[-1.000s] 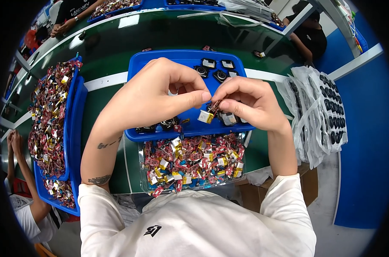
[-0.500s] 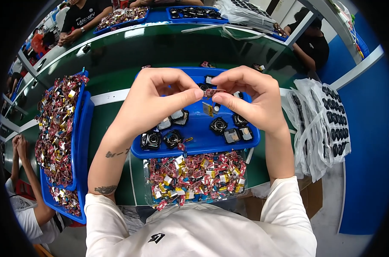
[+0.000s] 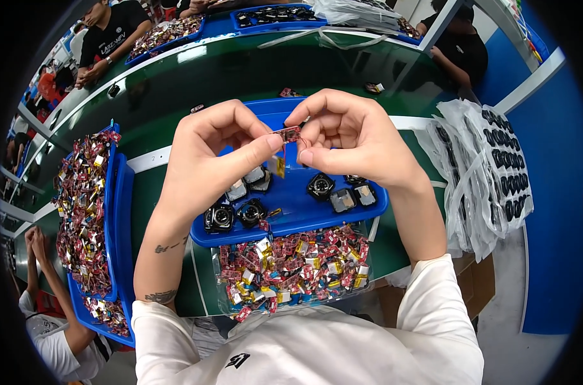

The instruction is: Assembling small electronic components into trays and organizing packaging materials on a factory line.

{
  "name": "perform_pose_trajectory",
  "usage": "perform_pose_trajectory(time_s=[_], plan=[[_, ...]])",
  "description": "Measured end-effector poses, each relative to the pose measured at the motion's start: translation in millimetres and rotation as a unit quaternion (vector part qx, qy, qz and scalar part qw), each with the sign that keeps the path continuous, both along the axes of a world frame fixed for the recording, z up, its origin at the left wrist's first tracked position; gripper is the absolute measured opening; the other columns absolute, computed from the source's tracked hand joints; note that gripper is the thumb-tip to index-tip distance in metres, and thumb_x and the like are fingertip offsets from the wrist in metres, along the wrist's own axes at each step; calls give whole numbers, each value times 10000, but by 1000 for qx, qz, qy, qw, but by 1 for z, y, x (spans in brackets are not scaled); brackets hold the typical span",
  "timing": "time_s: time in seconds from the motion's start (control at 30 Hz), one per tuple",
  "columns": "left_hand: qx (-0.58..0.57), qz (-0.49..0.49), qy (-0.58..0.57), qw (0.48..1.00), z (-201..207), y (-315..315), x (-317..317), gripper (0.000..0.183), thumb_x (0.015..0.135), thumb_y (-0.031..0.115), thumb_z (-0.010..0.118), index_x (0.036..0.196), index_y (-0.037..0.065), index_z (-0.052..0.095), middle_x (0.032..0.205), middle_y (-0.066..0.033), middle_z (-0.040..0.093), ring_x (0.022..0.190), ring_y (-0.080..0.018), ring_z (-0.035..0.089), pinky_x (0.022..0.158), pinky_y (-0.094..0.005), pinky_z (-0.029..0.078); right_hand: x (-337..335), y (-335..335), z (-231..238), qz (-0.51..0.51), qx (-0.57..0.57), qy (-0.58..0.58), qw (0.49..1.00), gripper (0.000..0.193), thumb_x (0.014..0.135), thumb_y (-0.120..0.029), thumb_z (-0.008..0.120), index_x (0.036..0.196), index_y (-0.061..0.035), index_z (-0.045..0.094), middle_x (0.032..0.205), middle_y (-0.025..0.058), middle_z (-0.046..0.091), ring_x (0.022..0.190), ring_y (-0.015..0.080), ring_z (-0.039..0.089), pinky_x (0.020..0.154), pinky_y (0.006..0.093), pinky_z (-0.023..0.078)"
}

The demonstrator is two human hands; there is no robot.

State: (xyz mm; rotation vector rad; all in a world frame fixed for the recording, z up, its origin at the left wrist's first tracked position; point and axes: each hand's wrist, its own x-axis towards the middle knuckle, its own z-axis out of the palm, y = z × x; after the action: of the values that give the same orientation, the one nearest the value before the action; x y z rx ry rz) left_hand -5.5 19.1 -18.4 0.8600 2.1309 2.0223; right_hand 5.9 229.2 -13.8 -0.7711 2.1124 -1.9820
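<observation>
A small red circuit board [image 3: 289, 134] is pinched between the thumb and forefinger of my left hand [image 3: 217, 151], above a blue tray. From it hangs a small battery wrapped in yellow tape [image 3: 278, 166]. My right hand [image 3: 362, 141] is beside the board's right end, its thumb and forefinger apart and the other fingers curled; whether a fingertip touches the board is unclear. In the blue tray [image 3: 291, 215] lie several black square housings, among them one with a round ring [image 3: 320, 186] and one with a grey pad [image 3: 343, 201].
A clear tray heaped with red boards and batteries [image 3: 298, 263] sits close to me. More fill stacked blue bins [image 3: 86, 212] at left. White bagged trays of black parts [image 3: 490, 173] stand at right. Co-workers sit across the green bench [image 3: 176, 80] and at left.
My right thumb and forefinger have spread from the board's end. The board and both hands have shifted slightly left in view, and the camera view has moved a little.
</observation>
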Motion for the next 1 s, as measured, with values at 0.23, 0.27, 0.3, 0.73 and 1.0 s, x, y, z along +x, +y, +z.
perform_pose_trajectory(time_s=[0.23, 0.27, 0.3, 0.73, 1.0], plan=[[-27, -75, -119, 990, 0, -4, 0, 157, 773, 50, 670, 878, 19, 557, 777, -44, 623, 727, -56, 571, 607, -164, 432, -1, -2, -1, -73, 35, 68, 994, 124, 759, -46, 660, 855, 31, 655, 771, 64, 652, 704, 77, 610, 652, 210, 492], [-37, -70, -122, 989, 1, -2, 1, 183, 771, 54, 675, 908, 12, 561, 764, -33, 617, 708, -46, 556, 597, -163, 423, 0, -2, 0, -73, 35, 68, 994, 124, 759, -46, 660, 855, 31, 655, 771, 64, 652, 704, 77, 610, 652, 210, 492], [-47, -65, -125, 989, 2, -1, 2, 212, 769, 57, 679, 939, 5, 565, 750, -23, 611, 689, -36, 540, 587, -162, 414, 1, -3, 1, -79, 48, 79, 993, 115, 759, -48, 670, 839, 34, 662, 766, 66, 655, 703, 82, 613, 654, 213, 496], [-14, -21, -77, 997, 0, 0, -2, 129, 804, 140, 682, 818, 19, 638, 749, 3, 605, 667, -40, 517, 586, -182, 399, 0, -6, -4, -20, -43, 30, 998, 141, 795, -115, 700, 801, 22, 664, 730, 65, 651, 677, 102, 623, 605, 219, 519], [1, -85, -110, 990, -3, -2, -1, 113, 810, 127, 659, 811, 19, 627, 750, 9, 598, 700, -42, 520, 646, -192, 404, -2, -9, -9, 7, -70, 7, 998, 154, 816, -136, 684, 832, 13, 650, 745, 56, 639, 678, 96, 613, 613, 220, 518]])
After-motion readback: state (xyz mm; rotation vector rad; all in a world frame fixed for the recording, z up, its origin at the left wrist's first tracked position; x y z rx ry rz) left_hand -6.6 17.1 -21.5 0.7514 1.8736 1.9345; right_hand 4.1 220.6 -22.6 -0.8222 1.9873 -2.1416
